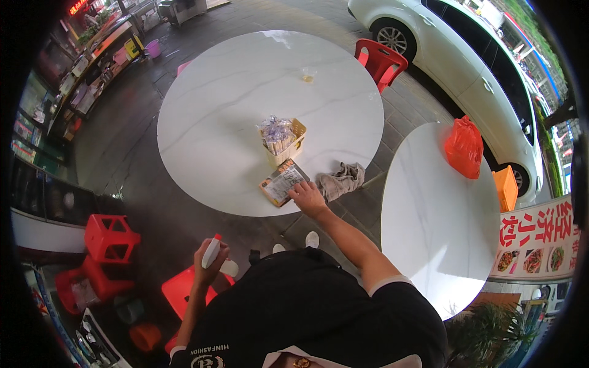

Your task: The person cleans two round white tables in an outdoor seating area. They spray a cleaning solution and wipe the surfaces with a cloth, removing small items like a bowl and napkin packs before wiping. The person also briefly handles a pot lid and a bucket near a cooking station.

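At the centre of the frame, a flat, printed orange-and-grey packet (pixel 279 184) lies near the lower edge of a round white table (pixel 215 116), its long axis slanting from lower left to upper right. The right hand (pixel 308 199) is the nearer by far — its fingertips reach the packet's right-hand side, so the bulk lies to their left. Those fingers are slightly spread; whether they pinch the packet or only rest on it, one cannot tell.

The left hand (pixel 201 259), well apart at lower left, has its fingers curled around a white bottle (pixel 211 253) with a red tip. Just above the packet stands a cream basket (pixel 287 155) of wrapped items — and beside the right hand, toward the right, lies a crumpled grey-brown cloth (pixel 337 183).
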A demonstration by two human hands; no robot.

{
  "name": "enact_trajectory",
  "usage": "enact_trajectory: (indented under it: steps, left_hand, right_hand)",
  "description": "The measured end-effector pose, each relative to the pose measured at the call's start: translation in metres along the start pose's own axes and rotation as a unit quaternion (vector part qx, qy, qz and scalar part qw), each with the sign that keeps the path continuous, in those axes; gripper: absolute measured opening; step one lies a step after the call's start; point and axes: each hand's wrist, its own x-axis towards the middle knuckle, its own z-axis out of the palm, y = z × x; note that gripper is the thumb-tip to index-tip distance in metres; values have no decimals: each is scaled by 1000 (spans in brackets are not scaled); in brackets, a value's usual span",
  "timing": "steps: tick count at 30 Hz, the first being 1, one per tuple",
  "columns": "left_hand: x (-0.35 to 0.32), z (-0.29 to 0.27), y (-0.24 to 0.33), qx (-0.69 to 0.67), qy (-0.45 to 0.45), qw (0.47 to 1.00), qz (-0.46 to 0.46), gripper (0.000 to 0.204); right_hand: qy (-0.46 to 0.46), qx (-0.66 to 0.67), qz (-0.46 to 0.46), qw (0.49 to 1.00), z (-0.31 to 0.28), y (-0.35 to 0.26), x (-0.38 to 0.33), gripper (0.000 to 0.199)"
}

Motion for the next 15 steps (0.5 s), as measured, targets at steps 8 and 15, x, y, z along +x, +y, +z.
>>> enact_trajectory:
  steps: [8,15]
  left_hand:
    - [8,-6,1,14,0,1000,21,15]
    - [29,2,1,1,-38,999,14,15]
  right_hand:
    - [81,22,-13,996,-32,-3,-1,6]
    - [50,70,322,943,-119,54,-128,25]
